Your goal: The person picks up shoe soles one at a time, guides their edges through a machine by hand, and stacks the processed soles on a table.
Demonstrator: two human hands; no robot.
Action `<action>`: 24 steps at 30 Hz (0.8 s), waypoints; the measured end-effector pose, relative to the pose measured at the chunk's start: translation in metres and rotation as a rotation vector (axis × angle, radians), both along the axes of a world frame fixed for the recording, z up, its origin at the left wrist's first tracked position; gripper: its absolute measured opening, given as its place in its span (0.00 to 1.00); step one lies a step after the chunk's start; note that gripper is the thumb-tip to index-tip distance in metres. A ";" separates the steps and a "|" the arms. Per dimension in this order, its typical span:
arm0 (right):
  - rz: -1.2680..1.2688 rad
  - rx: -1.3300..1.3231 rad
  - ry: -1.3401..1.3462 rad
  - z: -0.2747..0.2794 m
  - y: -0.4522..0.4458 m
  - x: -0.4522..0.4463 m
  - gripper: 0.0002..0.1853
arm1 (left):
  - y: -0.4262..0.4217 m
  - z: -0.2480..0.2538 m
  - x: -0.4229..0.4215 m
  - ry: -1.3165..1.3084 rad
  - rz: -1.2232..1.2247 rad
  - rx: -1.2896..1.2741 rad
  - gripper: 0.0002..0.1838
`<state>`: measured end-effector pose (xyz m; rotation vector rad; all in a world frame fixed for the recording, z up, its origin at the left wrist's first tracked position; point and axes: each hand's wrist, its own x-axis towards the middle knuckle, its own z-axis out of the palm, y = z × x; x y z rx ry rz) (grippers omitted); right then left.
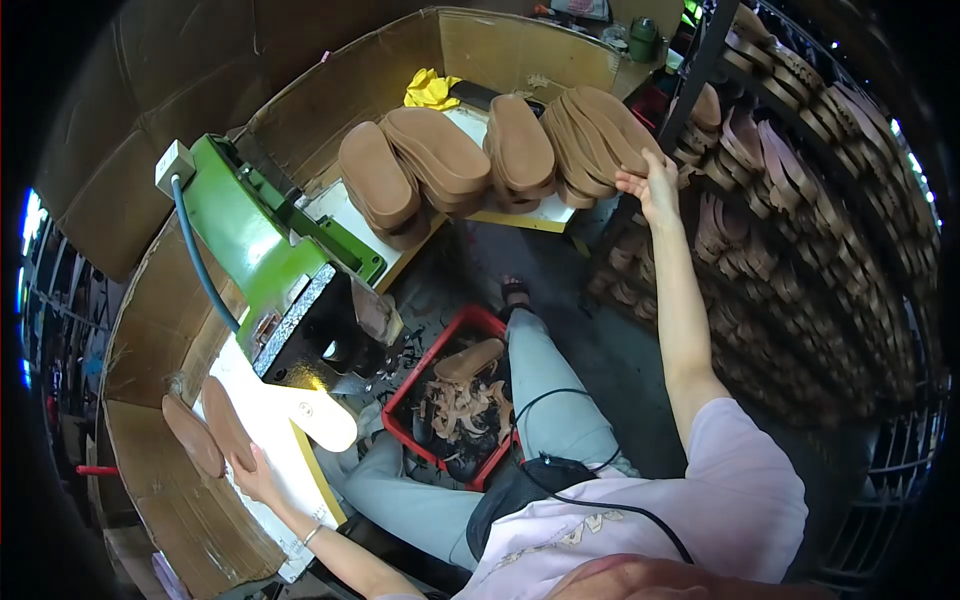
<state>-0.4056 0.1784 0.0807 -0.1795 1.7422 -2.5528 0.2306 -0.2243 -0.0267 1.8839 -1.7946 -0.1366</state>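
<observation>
At the lower left, my left hand (257, 480) grips the near end of a brown shoe sole (228, 420) over the white worktop. Beside it, a second brown sole (192, 436) leans by the cardboard wall. My right arm is stretched forward, and my right hand (655, 187) pinches the near edge of a sole (612, 118) on the rightmost stack. More stacked soles stand to the left of it: one stack (522, 145), another (435, 150) and a leftmost one (378, 178).
A green machine (235, 235) with a black head stands at left, its lamp lighting the white worktop (285, 455). A red crate (400, 408) with scraps sits between my legs. Racks full of footwear (770, 250) line the right. Cardboard walls (530, 50) surround the bench; a yellow cloth (432, 90) lies behind.
</observation>
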 end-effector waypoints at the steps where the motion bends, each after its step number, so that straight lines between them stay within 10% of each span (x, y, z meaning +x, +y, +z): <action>1: 0.028 0.127 -0.030 -0.002 -0.002 -0.003 0.28 | 0.002 0.003 -0.004 0.002 0.003 -0.001 0.35; 4: 0.023 0.218 -0.034 0.000 -0.001 -0.005 0.30 | 0.010 0.000 -0.008 -0.081 0.144 0.004 0.32; 9: 0.001 0.402 -0.020 0.008 0.006 0.018 0.36 | 0.073 0.023 0.003 0.778 0.031 -0.075 0.26; 17: -0.170 0.573 0.117 -0.028 0.043 -0.011 0.44 | 0.212 0.066 0.013 0.852 -0.384 0.057 0.30; 24: 0.316 -0.160 -0.308 -0.008 0.010 -0.040 0.41 | 0.206 0.067 -0.043 0.945 -0.548 0.179 0.44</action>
